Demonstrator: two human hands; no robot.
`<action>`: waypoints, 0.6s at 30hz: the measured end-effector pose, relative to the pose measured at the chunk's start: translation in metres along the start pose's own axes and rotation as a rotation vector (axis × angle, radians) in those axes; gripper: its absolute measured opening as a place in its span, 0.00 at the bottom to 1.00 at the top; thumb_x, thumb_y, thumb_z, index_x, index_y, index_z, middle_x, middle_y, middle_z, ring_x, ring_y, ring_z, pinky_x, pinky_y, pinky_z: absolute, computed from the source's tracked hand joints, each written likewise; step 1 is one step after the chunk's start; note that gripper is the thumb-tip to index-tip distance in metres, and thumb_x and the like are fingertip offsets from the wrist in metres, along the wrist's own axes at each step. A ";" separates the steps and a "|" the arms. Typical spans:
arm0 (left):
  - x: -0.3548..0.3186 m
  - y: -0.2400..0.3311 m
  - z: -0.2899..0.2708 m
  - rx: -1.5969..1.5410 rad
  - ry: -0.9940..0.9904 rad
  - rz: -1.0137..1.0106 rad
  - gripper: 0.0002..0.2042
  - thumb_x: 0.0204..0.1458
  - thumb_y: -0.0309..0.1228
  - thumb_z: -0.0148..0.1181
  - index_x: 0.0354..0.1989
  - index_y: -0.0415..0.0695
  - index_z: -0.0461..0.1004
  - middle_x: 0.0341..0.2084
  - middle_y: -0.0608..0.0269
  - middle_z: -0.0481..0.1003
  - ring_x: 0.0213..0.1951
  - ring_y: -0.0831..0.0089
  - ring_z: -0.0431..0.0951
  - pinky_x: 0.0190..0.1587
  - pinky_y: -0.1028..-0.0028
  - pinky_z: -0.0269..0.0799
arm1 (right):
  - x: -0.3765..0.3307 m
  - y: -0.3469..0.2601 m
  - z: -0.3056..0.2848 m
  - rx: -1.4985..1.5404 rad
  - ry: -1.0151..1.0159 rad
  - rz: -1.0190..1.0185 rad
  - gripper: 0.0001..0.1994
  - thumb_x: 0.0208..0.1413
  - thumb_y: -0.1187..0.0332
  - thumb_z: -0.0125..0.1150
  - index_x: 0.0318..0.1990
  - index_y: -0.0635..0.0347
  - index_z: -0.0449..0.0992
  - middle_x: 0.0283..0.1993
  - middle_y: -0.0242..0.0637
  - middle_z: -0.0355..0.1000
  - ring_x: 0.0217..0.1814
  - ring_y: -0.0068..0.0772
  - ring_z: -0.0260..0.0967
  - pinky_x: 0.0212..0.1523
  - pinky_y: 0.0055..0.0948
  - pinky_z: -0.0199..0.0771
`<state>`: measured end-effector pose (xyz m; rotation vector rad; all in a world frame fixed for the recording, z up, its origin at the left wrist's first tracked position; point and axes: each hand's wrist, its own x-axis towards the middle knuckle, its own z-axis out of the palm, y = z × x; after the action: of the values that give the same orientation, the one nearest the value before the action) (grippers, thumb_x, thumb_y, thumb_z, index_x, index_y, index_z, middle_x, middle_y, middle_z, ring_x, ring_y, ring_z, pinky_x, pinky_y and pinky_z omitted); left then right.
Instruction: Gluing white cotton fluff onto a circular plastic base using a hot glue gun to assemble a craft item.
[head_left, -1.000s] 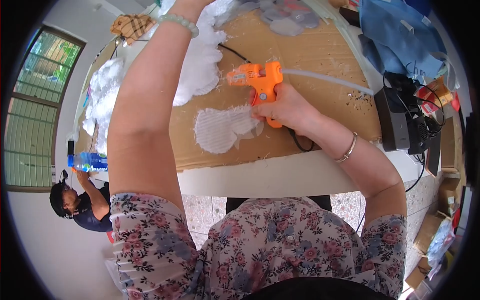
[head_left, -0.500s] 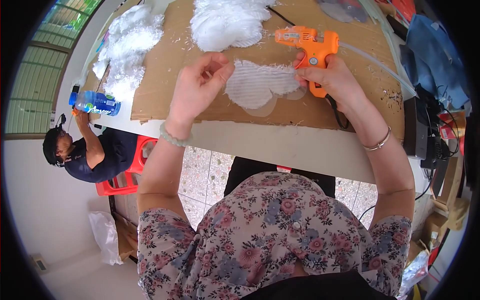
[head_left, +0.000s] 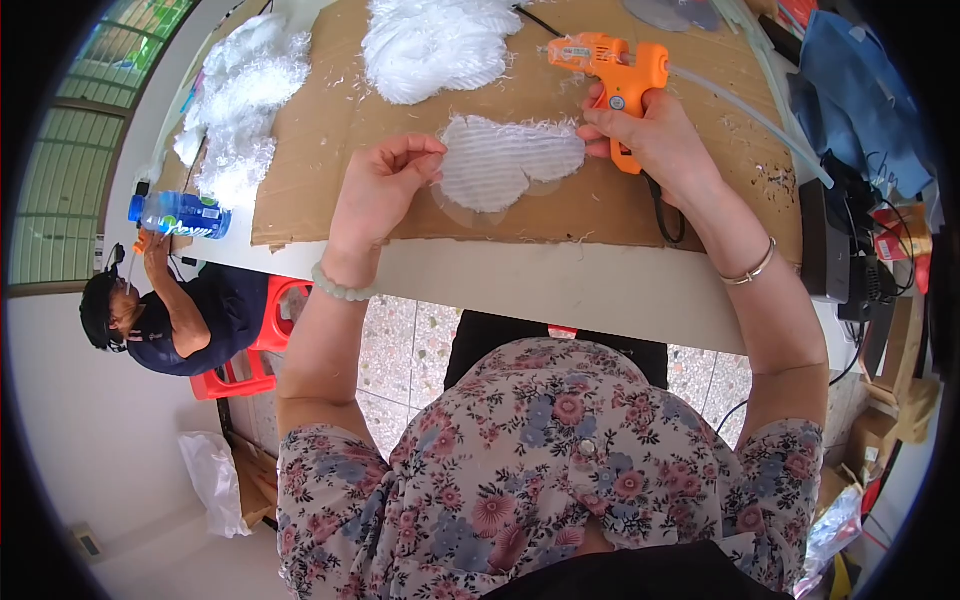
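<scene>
My right hand [head_left: 660, 135] is wrapped round the handle of an orange hot glue gun [head_left: 632, 75], its nozzle toward the left. A translucent glue stick [head_left: 735, 105] sticks out of the gun's back. Below the gun lies a white fringed fabric piece [head_left: 505, 165] with lengthwise ribs, and a clear plastic sheet [head_left: 470, 215] shows under its lower left edge. The fingertips of my right hand are close to the fabric's right edge. At its left edge my left hand [head_left: 385, 190] has thumb and fingers pinched together on the rim.
Brown cardboard [head_left: 330, 130] covers much of the white table [head_left: 520, 285]. Fluffy white piles [head_left: 440, 50] stand beyond the fabric, more at far left. At left, another person [head_left: 180, 310] holds an orange tool near a blue-capped bottle [head_left: 180, 215]. Blue cloth [head_left: 860, 110] lies at right.
My left hand's fingers have come down from above and closed at the fabric's left edge. Less of the clear plastic shows at the lower right. The glue gun stays in my right hand.
</scene>
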<state>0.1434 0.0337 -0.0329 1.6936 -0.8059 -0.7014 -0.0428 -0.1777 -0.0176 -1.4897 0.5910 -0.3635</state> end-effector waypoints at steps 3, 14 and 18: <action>0.005 0.001 0.000 -0.019 0.021 -0.018 0.06 0.52 0.22 0.56 0.38 0.37 0.75 0.26 0.69 0.74 0.30 0.83 0.72 0.35 0.82 0.68 | 0.001 0.001 -0.002 -0.010 0.013 0.019 0.12 0.54 0.71 0.57 0.45 0.63 0.68 0.41 0.31 0.71 0.40 0.25 0.73 0.39 0.23 0.76; 0.023 0.009 0.006 -0.021 0.064 -0.035 0.07 0.52 0.25 0.58 0.38 0.38 0.76 0.25 0.68 0.74 0.29 0.83 0.72 0.33 0.83 0.67 | 0.000 0.002 -0.003 0.017 0.013 0.002 0.12 0.54 0.70 0.58 0.44 0.65 0.69 0.42 0.33 0.70 0.41 0.26 0.73 0.40 0.23 0.75; 0.023 0.003 0.008 0.008 0.110 -0.016 0.07 0.51 0.25 0.58 0.36 0.36 0.76 0.24 0.67 0.75 0.28 0.83 0.73 0.31 0.84 0.65 | -0.002 0.001 0.000 0.036 0.009 0.008 0.12 0.55 0.70 0.57 0.44 0.64 0.68 0.42 0.33 0.70 0.41 0.27 0.73 0.40 0.23 0.75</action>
<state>0.1505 0.0098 -0.0328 1.7321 -0.7199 -0.6109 -0.0444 -0.1767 -0.0184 -1.4515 0.5950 -0.3732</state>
